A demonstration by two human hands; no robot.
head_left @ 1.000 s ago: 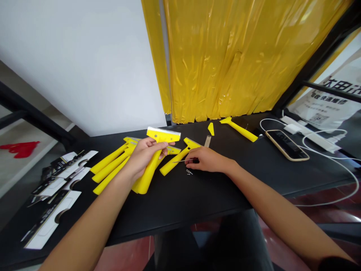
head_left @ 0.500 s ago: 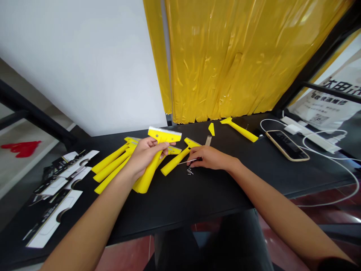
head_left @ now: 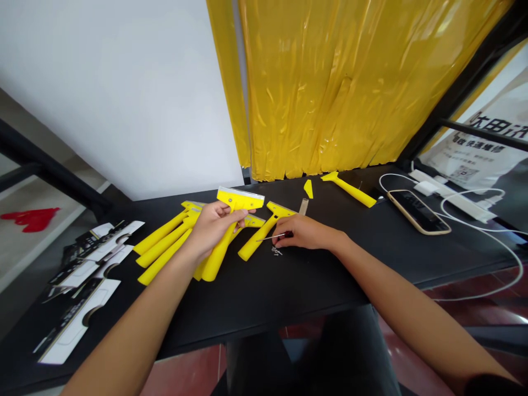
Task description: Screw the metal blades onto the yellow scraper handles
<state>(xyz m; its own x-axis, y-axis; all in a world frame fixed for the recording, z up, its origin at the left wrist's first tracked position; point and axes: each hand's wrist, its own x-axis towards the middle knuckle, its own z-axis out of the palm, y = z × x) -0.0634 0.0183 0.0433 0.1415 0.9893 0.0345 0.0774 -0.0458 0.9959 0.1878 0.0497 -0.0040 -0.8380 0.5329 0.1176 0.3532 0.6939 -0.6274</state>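
My left hand [head_left: 216, 225] is closed round the handle of a yellow scraper [head_left: 240, 198], its wide head with two screws and a pale edge facing up. Several more yellow scrapers [head_left: 164, 231] lie fanned out beneath and to the left of that hand. My right hand [head_left: 303, 231] is closed on a screwdriver [head_left: 287, 235], whose thin shaft points left. Under the shaft, another yellow scraper [head_left: 256, 237] rests on the black table, its head partly behind my right fingers. Small screws [head_left: 276, 251] lie just below those fingers.
Behind my right hand are a metal blade [head_left: 304, 206], a small yellow plate [head_left: 308, 188] and a yellow handle [head_left: 350, 190]. A phone [head_left: 418, 212] with white cables and a power strip [head_left: 454, 195] sits right. Black-and-white card sleeves [head_left: 80, 322] are piled left.
The scraper lying by my right hand has shifted and turned slightly, its handle end moving a little right and down. The screwdriver shaft tip has moved slightly left. My left hand keeps its grip.
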